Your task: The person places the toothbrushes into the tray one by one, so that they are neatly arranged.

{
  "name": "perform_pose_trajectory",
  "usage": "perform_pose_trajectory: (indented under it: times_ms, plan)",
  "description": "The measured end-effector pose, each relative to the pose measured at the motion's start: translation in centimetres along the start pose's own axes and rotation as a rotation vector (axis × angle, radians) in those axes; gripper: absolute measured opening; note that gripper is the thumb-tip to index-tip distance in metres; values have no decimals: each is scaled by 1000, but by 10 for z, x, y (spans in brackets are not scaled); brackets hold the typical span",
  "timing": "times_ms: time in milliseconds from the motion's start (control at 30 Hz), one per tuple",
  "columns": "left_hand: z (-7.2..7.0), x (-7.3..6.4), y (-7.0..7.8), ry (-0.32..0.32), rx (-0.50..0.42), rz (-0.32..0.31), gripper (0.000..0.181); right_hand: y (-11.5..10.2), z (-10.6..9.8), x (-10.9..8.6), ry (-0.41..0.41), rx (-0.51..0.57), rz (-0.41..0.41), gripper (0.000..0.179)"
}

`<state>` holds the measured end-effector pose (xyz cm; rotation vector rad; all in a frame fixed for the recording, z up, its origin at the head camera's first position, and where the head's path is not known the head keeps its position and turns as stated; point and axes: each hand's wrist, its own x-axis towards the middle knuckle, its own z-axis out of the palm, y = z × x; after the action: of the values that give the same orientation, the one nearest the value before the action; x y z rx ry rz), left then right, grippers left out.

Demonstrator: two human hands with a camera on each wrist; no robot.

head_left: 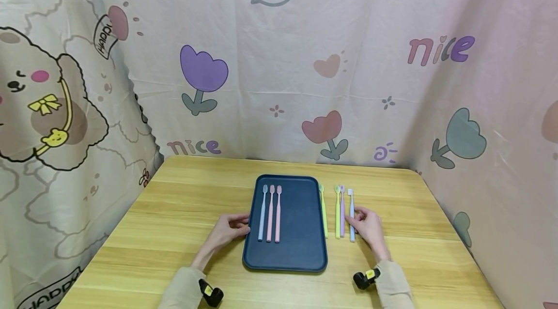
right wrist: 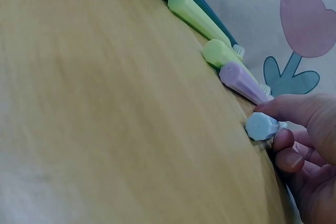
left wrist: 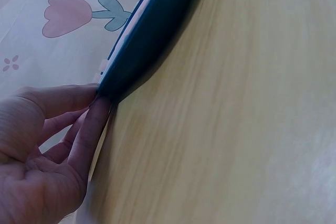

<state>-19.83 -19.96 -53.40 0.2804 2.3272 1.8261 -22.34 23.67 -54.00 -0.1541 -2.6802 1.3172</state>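
A dark blue tray [head_left: 301, 224] lies on the table, with a blue toothbrush [head_left: 262, 214] and two pink toothbrushes [head_left: 270, 214] side by side in its left half. My left hand [head_left: 225, 230] grips the tray's left rim, thumb and fingers meeting at the edge in the left wrist view. To the right of the tray, my right hand [head_left: 368, 226] pinches another blue toothbrush [right wrist: 261, 126] between thumb and fingers. Just left of it lie a purple toothbrush [head_left: 342, 214] and a green toothbrush [head_left: 337, 217], close together. A second green toothbrush [head_left: 324, 214] lies along the tray's right edge.
The wooden table [head_left: 196, 188] extends around the tray on all sides. A patterned curtain [head_left: 270, 57] hangs behind the table and along both sides. Each sleeve carries a small black wrist camera [head_left: 366, 278].
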Motion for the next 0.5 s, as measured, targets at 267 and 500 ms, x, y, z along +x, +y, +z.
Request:
perform_pose_trajectory:
  times_ms: [267,500]
  plan:
    - [0,-1,3,-4,-4,4,51,1,2,2,14,-4,21,43]
    - [0,-1,3,0,-4,4,50,0,3,2,26,-35,21,42]
